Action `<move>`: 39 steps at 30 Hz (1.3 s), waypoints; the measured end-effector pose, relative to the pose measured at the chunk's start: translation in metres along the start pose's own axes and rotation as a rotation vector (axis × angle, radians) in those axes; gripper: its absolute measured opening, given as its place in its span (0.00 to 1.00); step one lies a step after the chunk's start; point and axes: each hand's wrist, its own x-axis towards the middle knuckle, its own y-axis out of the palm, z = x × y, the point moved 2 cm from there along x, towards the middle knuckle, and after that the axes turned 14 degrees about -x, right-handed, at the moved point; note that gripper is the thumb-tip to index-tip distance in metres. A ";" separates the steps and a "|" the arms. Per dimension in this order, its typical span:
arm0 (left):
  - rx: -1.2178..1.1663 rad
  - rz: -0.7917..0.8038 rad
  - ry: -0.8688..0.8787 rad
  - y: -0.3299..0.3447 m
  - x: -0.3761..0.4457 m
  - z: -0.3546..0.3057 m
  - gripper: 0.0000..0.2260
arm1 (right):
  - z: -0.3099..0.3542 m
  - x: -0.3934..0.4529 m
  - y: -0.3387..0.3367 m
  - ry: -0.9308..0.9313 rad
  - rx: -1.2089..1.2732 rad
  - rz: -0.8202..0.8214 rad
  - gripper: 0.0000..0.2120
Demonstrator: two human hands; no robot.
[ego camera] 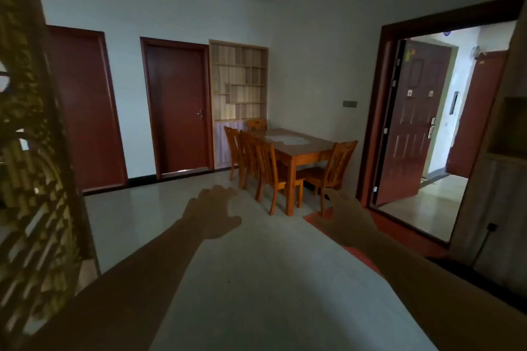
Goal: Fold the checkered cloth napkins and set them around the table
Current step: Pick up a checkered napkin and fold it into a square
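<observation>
A wooden dining table stands across the room against the far wall, several wooden chairs around it. Something pale lies on its top; too far and dim to tell whether it is a napkin. Both my arms stretch out in front of me over the floor. My left hand is empty, fingers spread apart. My right hand is also empty, fingers loosely apart. Both hands are well short of the table.
A carved wooden screen stands close on my left. Two dark red doors are shut on the far wall, beside a built-in shelf. An open doorway is at right, a red mat before it, a cabinet at far right.
</observation>
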 end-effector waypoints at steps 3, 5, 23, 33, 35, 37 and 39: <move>-0.017 0.002 -0.006 0.019 0.047 0.016 0.31 | -0.001 0.042 0.021 0.021 0.002 0.011 0.39; -0.040 0.015 -0.017 0.033 0.087 0.032 0.31 | -0.002 0.080 0.038 0.025 -0.023 0.040 0.38; -0.068 0.092 0.007 0.110 0.453 0.126 0.31 | -0.027 0.424 0.156 0.064 -0.111 0.095 0.37; -0.082 0.099 -0.004 0.165 0.698 0.121 0.29 | -0.105 0.655 0.241 0.067 -0.023 0.146 0.36; -0.096 0.081 0.010 0.170 0.743 0.117 0.29 | -0.117 0.699 0.248 0.077 -0.027 0.153 0.37; -0.093 0.075 0.015 0.175 0.786 0.116 0.30 | -0.127 0.741 0.254 0.071 -0.033 0.154 0.37; -0.089 0.065 0.014 0.181 0.830 0.119 0.30 | -0.136 0.781 0.264 0.067 -0.040 0.149 0.38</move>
